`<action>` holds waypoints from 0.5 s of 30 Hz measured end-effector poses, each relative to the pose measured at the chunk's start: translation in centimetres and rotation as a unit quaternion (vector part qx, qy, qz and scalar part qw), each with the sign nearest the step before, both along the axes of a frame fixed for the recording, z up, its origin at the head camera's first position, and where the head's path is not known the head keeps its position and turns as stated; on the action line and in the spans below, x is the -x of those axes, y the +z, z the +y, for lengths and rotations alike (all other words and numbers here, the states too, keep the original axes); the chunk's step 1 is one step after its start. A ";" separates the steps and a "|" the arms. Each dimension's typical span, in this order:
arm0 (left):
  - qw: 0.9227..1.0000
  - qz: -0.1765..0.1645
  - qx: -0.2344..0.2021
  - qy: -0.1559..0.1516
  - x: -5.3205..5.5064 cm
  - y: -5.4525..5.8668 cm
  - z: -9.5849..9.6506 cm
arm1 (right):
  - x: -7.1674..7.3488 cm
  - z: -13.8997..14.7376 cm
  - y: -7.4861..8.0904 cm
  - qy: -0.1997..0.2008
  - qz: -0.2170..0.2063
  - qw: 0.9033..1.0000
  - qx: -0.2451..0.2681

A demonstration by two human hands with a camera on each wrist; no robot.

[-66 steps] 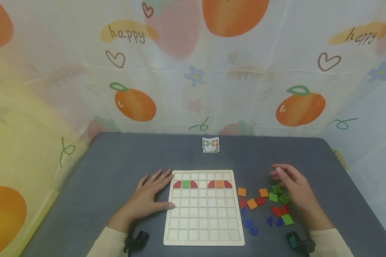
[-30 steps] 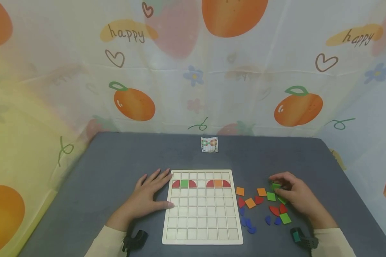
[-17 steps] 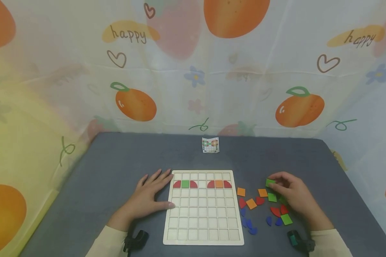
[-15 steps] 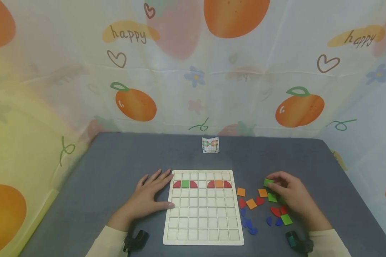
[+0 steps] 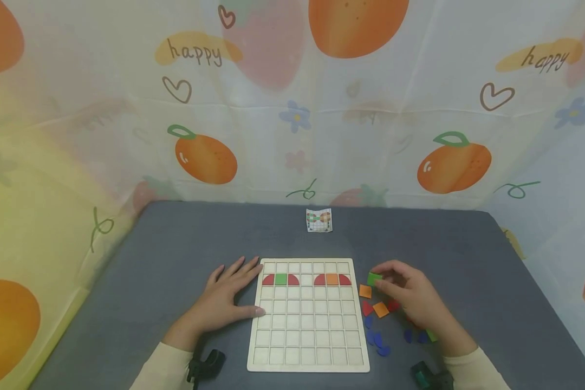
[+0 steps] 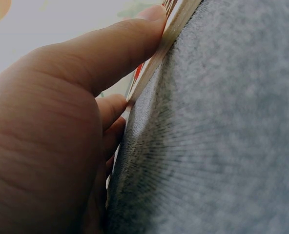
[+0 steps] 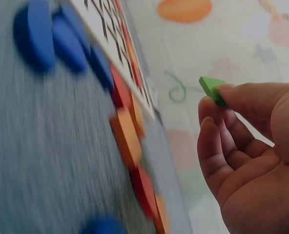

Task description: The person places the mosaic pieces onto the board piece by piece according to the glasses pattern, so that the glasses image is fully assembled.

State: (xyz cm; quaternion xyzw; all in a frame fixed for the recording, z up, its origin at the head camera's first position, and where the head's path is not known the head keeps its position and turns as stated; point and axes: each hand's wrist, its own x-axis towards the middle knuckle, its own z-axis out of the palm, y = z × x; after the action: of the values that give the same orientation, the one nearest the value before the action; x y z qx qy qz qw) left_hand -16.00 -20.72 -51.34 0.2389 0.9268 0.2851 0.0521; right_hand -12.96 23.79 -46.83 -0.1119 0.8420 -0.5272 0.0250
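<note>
My right hand (image 5: 409,290) pinches a green square tile (image 5: 374,279) between thumb and fingers, just right of the board's upper right side. In the right wrist view the green tile (image 7: 213,90) sticks out past the thumb tip. A pale wooden grid board (image 5: 308,346) lies flat on the table. Its second row bears a green square (image 5: 281,279) between two red quarter-rounds and an orange square (image 5: 332,279) between two more. My left hand (image 5: 219,303) rests spread at the board's left edge, its thumb (image 6: 134,39) on the rim.
Loose orange squares (image 5: 381,310), red pieces (image 5: 368,308) and several blue pieces (image 5: 378,340) lie right of the board. Part of a green tile (image 5: 431,336) shows beside the right wrist. A small printed pattern card (image 5: 319,220) lies behind the board on the grey table (image 5: 214,233).
My right hand reached down to the green tiles, picked one up and carried it left toward the board. The left hand has stayed in place.
</note>
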 end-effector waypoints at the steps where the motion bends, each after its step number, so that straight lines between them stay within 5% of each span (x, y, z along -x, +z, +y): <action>1: 1.000 -0.001 0.000 0.000 0.0 0.0 0.0 | 0.0 -0.5 0.0 0.008 0.001 1.000 0.001; 9: 1.000 -0.002 0.002 0.000 0.0 0.1 0.0 | 0.5 -4.8 -0.2 0.062 -0.017 0.997 0.047; 15: 1.000 0.001 -0.002 -0.003 0.0 0.1 0.0 | 0.6 -8.5 -0.7 0.094 -0.010 0.995 0.030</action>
State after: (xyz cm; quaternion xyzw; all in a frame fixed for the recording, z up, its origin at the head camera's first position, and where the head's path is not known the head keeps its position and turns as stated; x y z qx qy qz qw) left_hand -16.01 -20.76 -51.28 0.2422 0.9254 0.2867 0.0520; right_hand -13.59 15.33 -47.57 -0.1853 0.8111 -0.5490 0.0796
